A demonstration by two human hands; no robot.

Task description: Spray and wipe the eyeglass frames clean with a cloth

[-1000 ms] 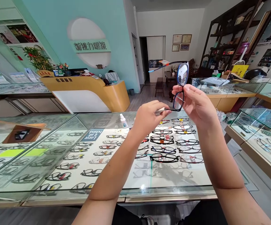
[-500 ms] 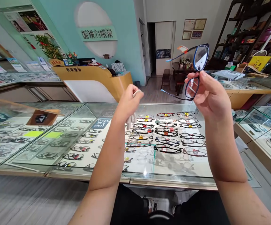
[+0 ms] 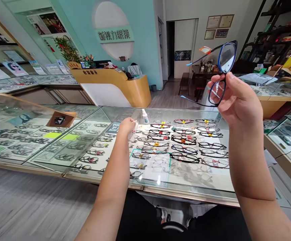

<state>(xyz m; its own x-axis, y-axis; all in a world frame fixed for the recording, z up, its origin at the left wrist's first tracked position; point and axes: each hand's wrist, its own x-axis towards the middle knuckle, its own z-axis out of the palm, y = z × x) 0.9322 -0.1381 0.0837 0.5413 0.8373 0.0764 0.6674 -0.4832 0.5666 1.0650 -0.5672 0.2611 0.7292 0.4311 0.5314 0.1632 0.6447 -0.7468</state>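
My right hand (image 3: 241, 97) is raised above the counter, pinching a pair of eyeglasses (image 3: 220, 87) at the bridge. The frame is dark blue, stands on end, and its temples point left with light blue tips; an orange tag hangs on the upper temple. Lower down, my left hand (image 3: 126, 126) is closed on a pale cloth (image 3: 132, 132), which is partly hidden behind the fingers. A small white spray bottle (image 3: 144, 116) stands just beyond it on the glass. Several rows of eyeglasses (image 3: 184, 157) lie to the right of my left hand.
The glass display counter (image 3: 185, 192) runs across in front of me, with more frames inside. A wooden stand (image 3: 61, 119) sits at the left. Beyond are a yellow reception desk (image 3: 140, 92) and a bench (image 3: 184, 83). Another glass case (image 3: 288, 140) stands at the right.
My left hand has moved down and left with the cloth, toward the counter, and the spray bottle has come into sight. The view has turned slightly left; my right hand still holds up the eyeglasses.
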